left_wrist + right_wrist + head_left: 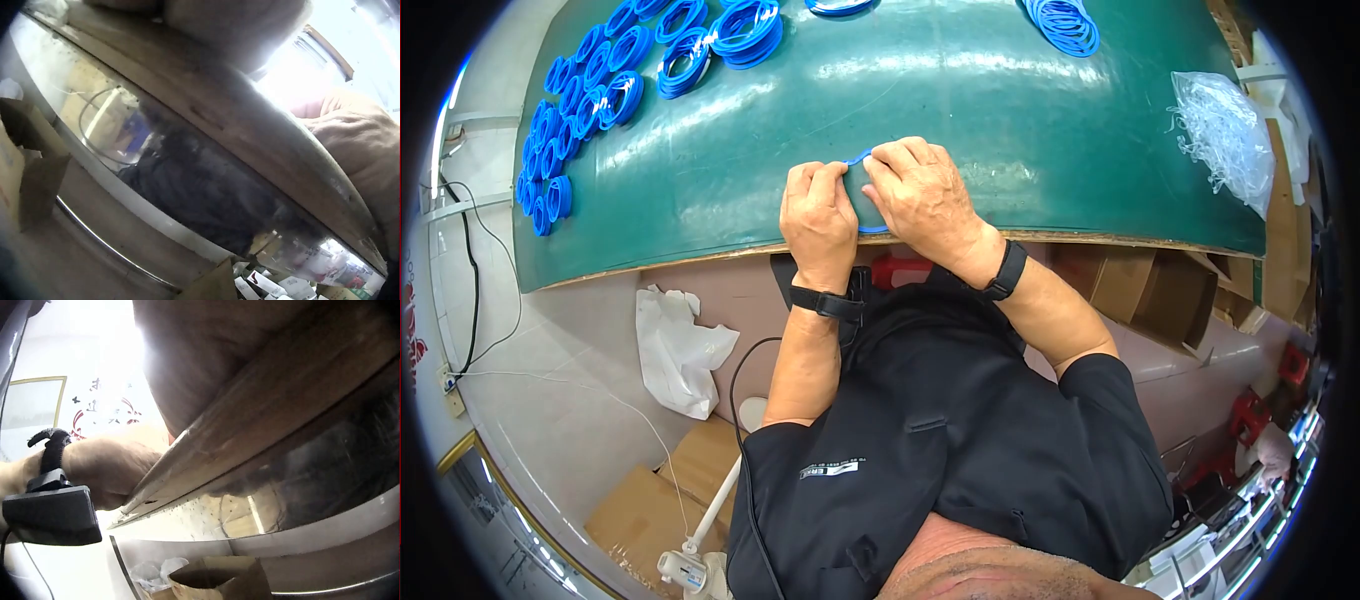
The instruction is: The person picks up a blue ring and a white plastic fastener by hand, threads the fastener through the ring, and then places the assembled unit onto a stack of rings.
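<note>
Both hands are at the front edge of the green table [1020,190], holding a thin blue cord ring [873,230]. In the head view my left hand [818,215] pinches its far side between thumb and curled fingers. Close beside it, my right hand [925,195] pinches the same stretch, fingers bent over it. The ring's near side lies by the table edge between the hands. Each wrist view shows mostly the table's wooden edge, with the wearer's own hand blurred above; the ring is hidden there.
Many bundles of blue rings [630,47] cover the table's far left; another bundle [1065,25] lies at the back right. A clear plastic bag [1222,135] sits at the right edge. Below are cardboard boxes [1155,295] and a white sheet [680,350].
</note>
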{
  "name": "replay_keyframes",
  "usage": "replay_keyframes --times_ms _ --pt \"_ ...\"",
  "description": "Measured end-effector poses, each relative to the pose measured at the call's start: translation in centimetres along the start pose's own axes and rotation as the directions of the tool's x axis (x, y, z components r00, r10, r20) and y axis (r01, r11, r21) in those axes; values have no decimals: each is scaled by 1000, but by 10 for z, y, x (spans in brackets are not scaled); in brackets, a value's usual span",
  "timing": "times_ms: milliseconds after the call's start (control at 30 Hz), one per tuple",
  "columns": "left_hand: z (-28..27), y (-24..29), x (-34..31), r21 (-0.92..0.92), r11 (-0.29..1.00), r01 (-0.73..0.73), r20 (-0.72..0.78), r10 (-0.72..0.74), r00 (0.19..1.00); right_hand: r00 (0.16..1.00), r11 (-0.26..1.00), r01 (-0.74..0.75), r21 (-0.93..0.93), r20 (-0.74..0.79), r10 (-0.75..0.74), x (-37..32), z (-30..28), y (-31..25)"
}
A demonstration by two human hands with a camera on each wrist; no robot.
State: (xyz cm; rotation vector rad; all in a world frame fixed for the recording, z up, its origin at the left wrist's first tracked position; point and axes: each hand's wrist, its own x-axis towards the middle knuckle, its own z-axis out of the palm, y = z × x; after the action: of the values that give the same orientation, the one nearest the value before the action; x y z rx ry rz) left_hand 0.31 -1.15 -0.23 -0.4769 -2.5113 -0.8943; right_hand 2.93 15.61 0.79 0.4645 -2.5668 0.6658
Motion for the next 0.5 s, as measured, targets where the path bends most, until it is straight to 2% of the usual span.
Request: replay_keyframes --times_ms 500 --pt "1 -4 -2 -27 1000 8 -23 -9 1000 999 1000 24 -2 -27 -24 -1 1 0"
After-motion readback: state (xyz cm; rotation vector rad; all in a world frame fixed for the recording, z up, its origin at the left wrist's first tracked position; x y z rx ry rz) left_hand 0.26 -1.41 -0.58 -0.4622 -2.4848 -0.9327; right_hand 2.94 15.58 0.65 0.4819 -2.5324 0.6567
